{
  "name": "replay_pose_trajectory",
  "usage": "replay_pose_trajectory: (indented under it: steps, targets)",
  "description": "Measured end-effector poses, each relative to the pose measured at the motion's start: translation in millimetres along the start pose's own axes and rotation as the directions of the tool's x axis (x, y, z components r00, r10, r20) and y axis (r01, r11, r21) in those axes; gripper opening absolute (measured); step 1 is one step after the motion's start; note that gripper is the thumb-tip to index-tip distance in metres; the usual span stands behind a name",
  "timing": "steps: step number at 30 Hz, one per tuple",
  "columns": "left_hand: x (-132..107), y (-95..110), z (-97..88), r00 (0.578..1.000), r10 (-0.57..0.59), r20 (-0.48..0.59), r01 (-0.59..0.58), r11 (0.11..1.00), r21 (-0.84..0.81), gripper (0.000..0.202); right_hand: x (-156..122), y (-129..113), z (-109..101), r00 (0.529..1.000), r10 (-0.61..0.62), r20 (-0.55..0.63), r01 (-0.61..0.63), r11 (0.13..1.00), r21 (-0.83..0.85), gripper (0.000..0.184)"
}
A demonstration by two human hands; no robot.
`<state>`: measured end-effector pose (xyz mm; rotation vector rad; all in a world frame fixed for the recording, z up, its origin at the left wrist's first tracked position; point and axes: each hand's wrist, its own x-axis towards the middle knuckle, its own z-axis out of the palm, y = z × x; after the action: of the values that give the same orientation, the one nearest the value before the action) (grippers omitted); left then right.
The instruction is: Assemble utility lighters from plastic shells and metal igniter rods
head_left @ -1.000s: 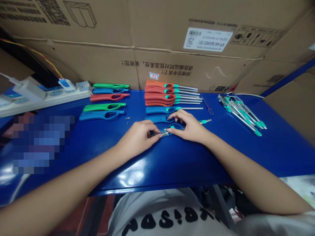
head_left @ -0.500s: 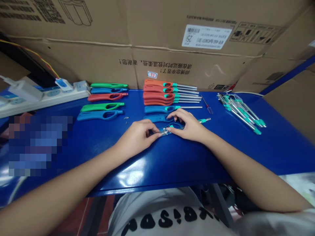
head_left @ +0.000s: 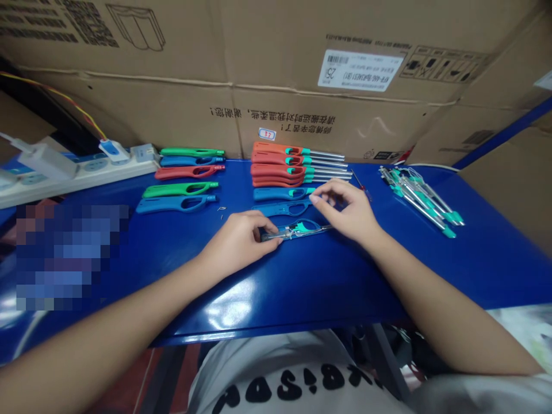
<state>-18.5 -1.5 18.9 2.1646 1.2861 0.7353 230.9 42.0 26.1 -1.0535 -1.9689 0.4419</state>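
Observation:
My left hand [head_left: 248,237] grips the rear end of a blue lighter half-shell [head_left: 317,229] between thumb and fingers. Inside this shell lie a clear fuel tank [head_left: 282,234], a green trigger [head_left: 299,227] and a thin pale line; the left fingers partly cover the tank. A metal rod runs out of its front end, under my right hand [head_left: 345,208]. That hand hovers above and to the right, fingers loosely bent, with a gap behind thumb and index fingertip. Its thumb tip is close to the front of another blue half-shell [head_left: 282,209]; contact is unclear.
Assembled orange, red and blue lighters [head_left: 276,172] lie stacked behind. Several coloured handles [head_left: 181,188] lie left, by a power strip [head_left: 92,177]. Small metal pieces [head_left: 222,209] are beside my left hand. A screwdriver [head_left: 361,185] and a rod pile [head_left: 420,198] lie right. A cardboard box [head_left: 172,92] stands behind.
My right hand has lifted off the inner parts of the lighter shell and moved up and to the right, uncovering the green trigger. The left hand has kept its place on the shell.

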Motion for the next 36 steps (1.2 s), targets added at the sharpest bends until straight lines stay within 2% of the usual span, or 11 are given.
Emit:
replay_pose_trajectory:
  steps: [2, 4, 6, 8, 11, 14, 20, 36]
  targets:
    - [-0.2, 1.1, -2.1, 1.000, 0.018, -0.020, -0.017, 0.999, 0.027, 0.015, 1.6, -0.6, -9.0, 1.000, -0.009, 0.027, 0.009, 1.000, -0.028, 0.016]
    - [-0.8, 3.0, -3.7, 0.996, 0.065, -0.054, -0.061, 0.996, 0.072, 0.018, 1.5, -1.0, -16.5, 0.989, -0.058, 0.137, 0.064, 0.997, -0.042, 0.014]
    - [-1.6, 5.3, -4.6, 0.987, 0.155, -0.048, -0.148, 0.982, 0.119, 0.020, 0.2, -2.1, -21.7, 0.950, -0.101, 0.297, 0.115, 0.993, -0.030, 0.011]
    - [-2.6, 7.3, -4.6, 0.965, 0.264, 0.012, -0.263, 0.955, 0.136, 0.023, -1.3, -4.2, -24.6, 0.891, -0.101, 0.443, 0.128, 0.991, -0.031, 0.008]
    - [-4.0, 7.7, -1.6, 0.923, 0.365, 0.121, -0.380, 0.915, 0.139, 0.029, -2.7, -7.1, -26.7, 0.825, -0.052, 0.562, 0.116, 0.990, -0.079, 0.009]
    - [-5.0, 5.7, 3.6, 0.912, 0.366, 0.187, -0.398, 0.900, 0.179, 0.034, -3.1, -7.7, -27.1, 0.801, -0.025, 0.599, 0.114, 0.987, -0.111, 0.011]
    - [-4.9, 3.0, 8.9, 0.910, 0.351, 0.221, -0.396, 0.892, 0.216, 0.036, -2.6, -7.0, -27.1, 0.790, -0.022, 0.613, 0.120, 0.986, -0.119, 0.009]
    - [-5.5, 1.6, 9.5, 0.909, 0.354, 0.222, -0.398, 0.894, 0.204, 0.037, -1.9, -3.8, -33.6, 0.767, -0.014, 0.641, 0.111, 0.987, -0.112, 0.010]
